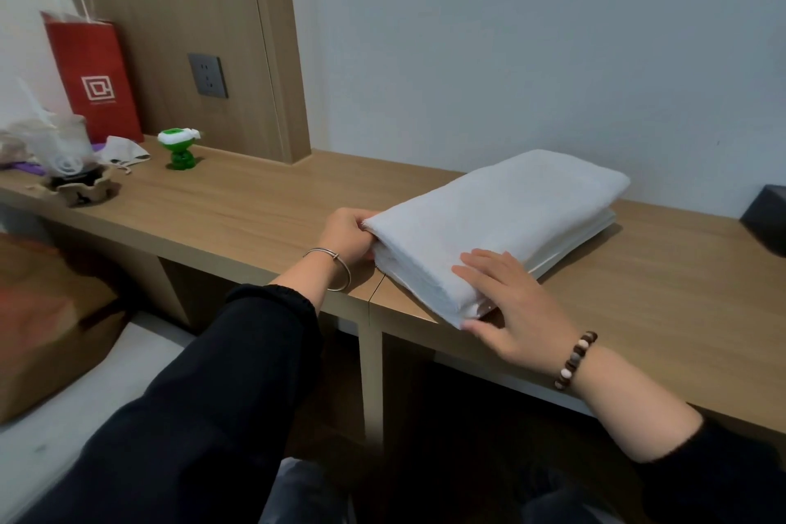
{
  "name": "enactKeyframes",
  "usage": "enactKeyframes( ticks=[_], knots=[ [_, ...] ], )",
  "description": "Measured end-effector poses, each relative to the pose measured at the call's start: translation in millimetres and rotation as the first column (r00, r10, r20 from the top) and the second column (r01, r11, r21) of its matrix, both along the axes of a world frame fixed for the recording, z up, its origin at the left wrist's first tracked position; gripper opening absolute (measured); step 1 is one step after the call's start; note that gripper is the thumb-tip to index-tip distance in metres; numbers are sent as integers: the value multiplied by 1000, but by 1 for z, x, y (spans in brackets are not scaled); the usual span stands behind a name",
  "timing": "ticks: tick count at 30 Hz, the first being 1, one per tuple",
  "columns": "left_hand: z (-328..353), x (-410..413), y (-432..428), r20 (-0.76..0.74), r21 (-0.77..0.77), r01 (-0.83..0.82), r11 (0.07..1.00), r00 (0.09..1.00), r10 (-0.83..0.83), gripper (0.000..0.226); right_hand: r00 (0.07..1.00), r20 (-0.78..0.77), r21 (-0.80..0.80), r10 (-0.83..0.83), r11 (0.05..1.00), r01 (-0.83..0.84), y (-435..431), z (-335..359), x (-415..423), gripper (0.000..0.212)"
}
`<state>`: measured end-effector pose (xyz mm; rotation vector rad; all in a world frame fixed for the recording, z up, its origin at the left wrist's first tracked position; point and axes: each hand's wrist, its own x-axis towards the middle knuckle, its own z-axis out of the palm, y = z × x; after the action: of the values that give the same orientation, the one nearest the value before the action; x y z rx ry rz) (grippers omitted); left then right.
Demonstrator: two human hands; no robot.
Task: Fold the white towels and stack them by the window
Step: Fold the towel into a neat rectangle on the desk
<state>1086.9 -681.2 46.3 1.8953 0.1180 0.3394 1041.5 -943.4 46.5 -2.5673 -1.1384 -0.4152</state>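
Left hand [346,232] pinching towel stack [502,221] corner | right hand [506,302] flat, open on it | white, folded, on desk [238,204]

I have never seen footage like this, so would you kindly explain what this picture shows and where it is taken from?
There is no machine here: one camera worn on a person's head looks down at their two bare hands. A folded white towel lies on a long wooden shelf against the wall. The left hand pinches the towel's near-left corner; the right hand rests flat on its near edge, fingers spread. Farther left stand a red paper bag and a small green figure.
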Motion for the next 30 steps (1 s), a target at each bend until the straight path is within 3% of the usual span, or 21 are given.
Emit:
enactKeyframes(
  ticks=[3, 6, 9, 10, 12, 14, 16, 19, 22, 24, 26, 28, 30],
  knots=[
    [0, 1, 1, -3, 21, 4, 1000, 1000, -4, 52, 998, 42, -138, -55, 989, 61, 7, 3, -6, 87],
    [4, -4, -1, -1, -18, 24, 1000, 1000, -24, 52, 969, 235, -89, -80, 991, 103, 18, -3, -5, 71],
    [8, -7, -2, -13, -32, 71, 997, 997, -71, 56, 939, 343, 15, 2, 1000, -8, 16, -1, 3, 49],
    [8, -5, -1, -21, 21, 88, 996, 996, -88, 59, 932, 362, 39, 30, 998, -47, 14, 2, 6, 42],
    [10, -3, 4, -20, 282, 113, 953, 994, -112, 67, 916, 396, 50, 63, 995, -90, 8, 4, 11, 29],
    [12, -1, 12, -31, 588, 150, 795, 986, -164, 76, 899, 426, 29, 103, 991, -127, 5, 3, 15, 16],
    [15, 1, 16, -59, 766, 174, 619, 978, -202, 79, 890, 435, 11, 137, 988, -157, 4, 2, 18, 18],
    [15, 3, 19, -82, 815, 174, 553, 979, -187, 80, 922, 356, -19, 153, 987, -157, 5, 2, 21, 15],
    [21, 9, 26, -216, 829, 252, 499, 968, -130, 81, 981, 120, -7, 153, 988, -153, 5, 9, 19, 44],
    [36, 15, 26, -293, 874, 298, 384, 953, -71, 71, 988, -90, 138, 129, 984, -116, 4, 22, 17, 54],
    [59, 25, 17, -240, 929, 231, 289, 971, -4, 49, 980, -191, 386, 51, 922, 28, 1, 40, 32, 39],
    [76, 34, -11, -167, 907, 144, 396, 986, 25, 43, 959, -245, 524, -142, 813, 254, -5, 53, 67, 29],
    [80, 36, -57, -223, 858, 191, 476, 975, 11, 42, 906, -272, 340, -324, 849, 405, -8, 55, 99, 35]
  ],
)
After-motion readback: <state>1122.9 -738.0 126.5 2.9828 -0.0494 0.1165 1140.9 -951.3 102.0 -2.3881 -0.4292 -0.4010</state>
